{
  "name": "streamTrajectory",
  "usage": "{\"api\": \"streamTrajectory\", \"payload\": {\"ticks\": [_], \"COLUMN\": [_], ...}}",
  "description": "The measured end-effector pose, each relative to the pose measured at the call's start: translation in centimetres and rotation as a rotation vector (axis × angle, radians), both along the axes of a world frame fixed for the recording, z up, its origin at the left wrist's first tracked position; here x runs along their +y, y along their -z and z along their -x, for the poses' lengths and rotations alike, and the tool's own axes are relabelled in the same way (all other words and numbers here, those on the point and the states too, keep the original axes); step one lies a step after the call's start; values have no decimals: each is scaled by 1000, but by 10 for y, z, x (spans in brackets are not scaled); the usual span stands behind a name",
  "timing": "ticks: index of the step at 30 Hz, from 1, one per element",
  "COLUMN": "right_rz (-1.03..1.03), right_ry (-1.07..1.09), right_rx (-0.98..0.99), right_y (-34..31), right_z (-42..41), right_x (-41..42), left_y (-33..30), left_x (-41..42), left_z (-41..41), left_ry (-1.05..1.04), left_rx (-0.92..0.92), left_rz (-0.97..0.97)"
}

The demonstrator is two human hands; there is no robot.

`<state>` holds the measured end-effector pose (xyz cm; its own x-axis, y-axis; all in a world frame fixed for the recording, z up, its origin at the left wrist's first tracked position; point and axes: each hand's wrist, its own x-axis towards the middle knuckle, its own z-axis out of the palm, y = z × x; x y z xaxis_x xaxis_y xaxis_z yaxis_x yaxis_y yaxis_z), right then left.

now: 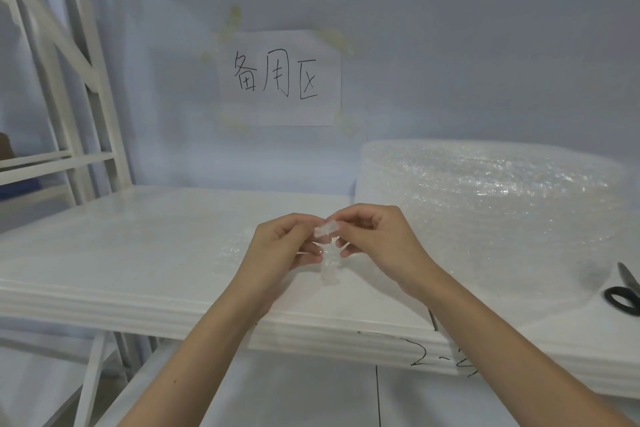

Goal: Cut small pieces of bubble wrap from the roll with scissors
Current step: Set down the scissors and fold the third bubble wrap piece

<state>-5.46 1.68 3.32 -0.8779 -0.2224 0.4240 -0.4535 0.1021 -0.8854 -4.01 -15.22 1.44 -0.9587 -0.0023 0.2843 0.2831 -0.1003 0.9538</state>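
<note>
Bubble wrap piece (pixel 328 253) pinched between both hands, outline indistinct.

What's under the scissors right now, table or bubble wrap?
The scissors lie on a loose sheet unrolled from the bubble wrap roll, which covers the white table beneath them. Their far end is cut off by the frame edge.
</note>
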Motion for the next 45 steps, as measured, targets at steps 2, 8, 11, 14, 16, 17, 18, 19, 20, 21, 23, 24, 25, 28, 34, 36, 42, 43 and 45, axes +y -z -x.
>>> {"api": "streamTrajectory", "payload": {"ticks": [2, 8, 11, 14, 16, 17, 18, 19, 20, 21, 23, 24, 25, 28, 34, 36, 42, 43, 45], "right_rz": [-1, -6, -5, -9, -8, -5, 0, 7, 12, 14, 17, 20, 24, 27, 1, -18, -69, -72, -74], "right_ry": [-5, -10, -22, -24, -32, -40, -50, -59, -66, -71, -75, -75, -74, -68, -109, -118, -142, -138, -123], "right_rx": [1, 3, -8, -12, -12, -14, -18, -24, -29, -33, -41, -48, -56, -84, -120, -117, -84, -80, -71], "right_y": [0, 2, 1, 1, 0, 0, -1, -2, -2, -2, -2, -1, -1, 0, 0, 1, 2, 2, 2], "right_z": [-1, -4, -5, -6, -6, -7, -8, -9, -9, -9, -8, -7, -7, -6, -7, -7, -7, -6, -6], "right_x": [0, 0, 1, 2, 2, 2, 2, 1, 1, 1, 1, 1, 1, 2, 2, 2, 2, 2, 1], "left_y": [-1, 0, 1, 1, 1, 1, 1, 2, 2, 2, 3, 3, 3, 3, 3, 3, 3, 2, 2], "left_x": [0, 0, -1, 0, -1, -1, -1, -2, -1, -1, -1, -1, 0, -1, -2, -2, -2, -1, 0], "left_z": [-1, -5, -5, -5, -5, -5, -5, -4, -4, -3, -2, -2, -2, -2, -2, -3, -4, -4, -5], "left_ry": [10, 36, 38, 45, 52, 54, 52, 46, 39, 33, 22, 17, 14, 17, 15, 16, 29, 31, 35], "left_rx": [-14, 7, 7, 1, 3, 7, 8, 8, 7, 8, 11, 16, 21, 42, 46, 47, 49, 49, 49], "left_rz": [-37, -2, 10, -1, -10, -12, -13, -15, -17, -18, -14, -10, -4, 1, -4, -6, -1, 4, 16]}}
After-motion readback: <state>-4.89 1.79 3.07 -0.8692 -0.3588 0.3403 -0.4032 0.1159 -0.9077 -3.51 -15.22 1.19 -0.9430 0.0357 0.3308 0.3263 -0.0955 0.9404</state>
